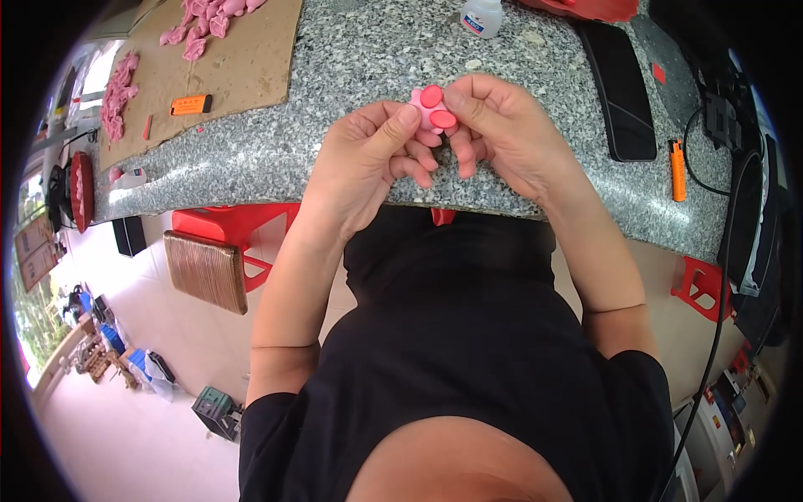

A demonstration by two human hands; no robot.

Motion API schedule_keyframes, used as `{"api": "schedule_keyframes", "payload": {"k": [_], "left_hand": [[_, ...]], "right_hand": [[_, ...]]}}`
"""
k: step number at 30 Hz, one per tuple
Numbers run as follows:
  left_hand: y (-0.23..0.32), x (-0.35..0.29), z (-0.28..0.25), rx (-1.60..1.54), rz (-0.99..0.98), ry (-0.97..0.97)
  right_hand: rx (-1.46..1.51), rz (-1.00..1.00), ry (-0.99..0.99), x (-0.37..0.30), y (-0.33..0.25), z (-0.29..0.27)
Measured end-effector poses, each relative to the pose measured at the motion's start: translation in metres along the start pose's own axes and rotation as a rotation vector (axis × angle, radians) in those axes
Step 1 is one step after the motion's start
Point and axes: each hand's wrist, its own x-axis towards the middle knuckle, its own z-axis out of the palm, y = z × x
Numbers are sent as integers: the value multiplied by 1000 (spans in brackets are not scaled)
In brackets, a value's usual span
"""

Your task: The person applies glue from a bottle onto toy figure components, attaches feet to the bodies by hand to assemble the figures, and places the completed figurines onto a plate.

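A small pink toy figure (429, 115) with two red oval pads on its face is held just above the near edge of the speckled stone table (335, 75). My left hand (368, 146) pinches its left side between thumb and fingers. From the other side, my right hand (502, 125) grips it too, thumb and forefinger closed at the upper red oval. The lower fingers of both hands curl loosely below the figure. What lies behind the fingertips is hidden.
Pink moulded pieces (205, 25) lie heaped on a cardboard sheet (242, 71) at the left, near an orange cutter (191, 105). A small bottle (482, 18) stands beyond my hands. At right lie a black phone (619, 92), an orange knife (677, 171) and a cable.
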Motion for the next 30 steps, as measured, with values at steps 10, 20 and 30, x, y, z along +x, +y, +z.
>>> {"api": "schedule_keyframes", "payload": {"k": [10,20,30], "left_hand": [[-4,-2,-5,-19,155,-18],[-3,-1,-13,-1,148,-104],[-2,0,-13,-12,118,-125]], "right_hand": [[49,66,-84,1,-3,-2],[92,110,-134,1,-5,-6],[89,81,-124,2,-3,-6]]}}
